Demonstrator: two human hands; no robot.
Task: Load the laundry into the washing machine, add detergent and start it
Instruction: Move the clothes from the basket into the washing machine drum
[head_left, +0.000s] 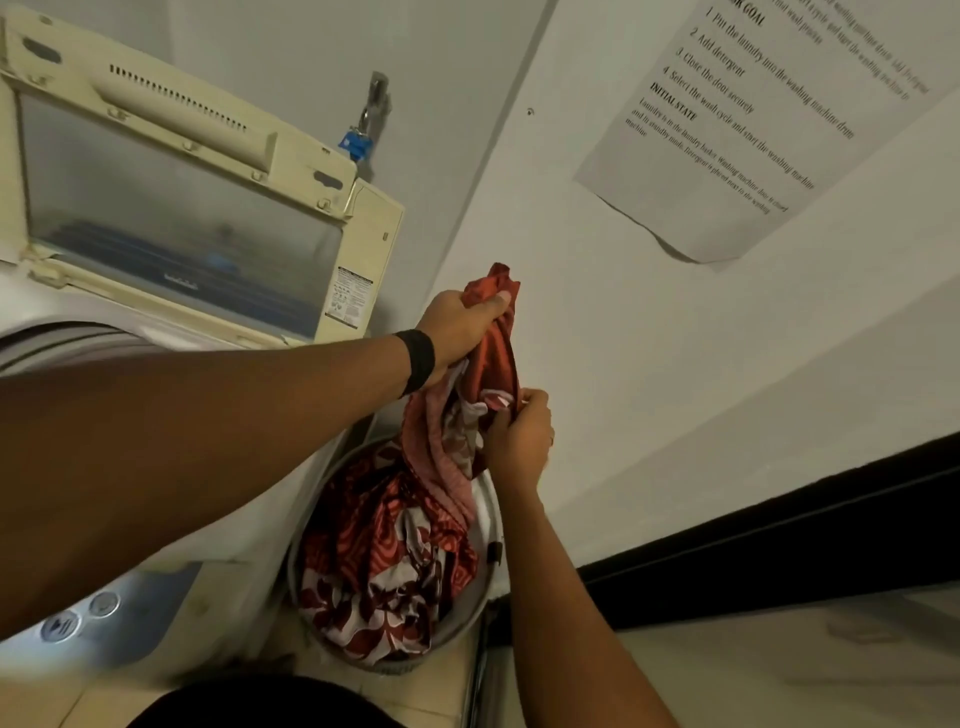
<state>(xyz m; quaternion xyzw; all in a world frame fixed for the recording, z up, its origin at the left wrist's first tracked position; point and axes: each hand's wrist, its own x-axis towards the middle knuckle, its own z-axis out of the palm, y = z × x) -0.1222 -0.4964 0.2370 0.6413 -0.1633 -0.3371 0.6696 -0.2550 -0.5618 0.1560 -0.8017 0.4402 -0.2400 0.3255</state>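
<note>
Left hand (462, 327), right hand (519, 439), gripping cloth (493, 358)

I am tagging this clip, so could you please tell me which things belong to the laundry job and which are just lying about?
Job: red cloth, held by left grip and right grip; patterned laundry in the basket; washing machine, lid up.
Lying about: printed sheet on the wall; blue tap; black wristband.

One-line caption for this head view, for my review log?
Left hand and right hand grip red cloth over the basket, beside the open washer.
</note>
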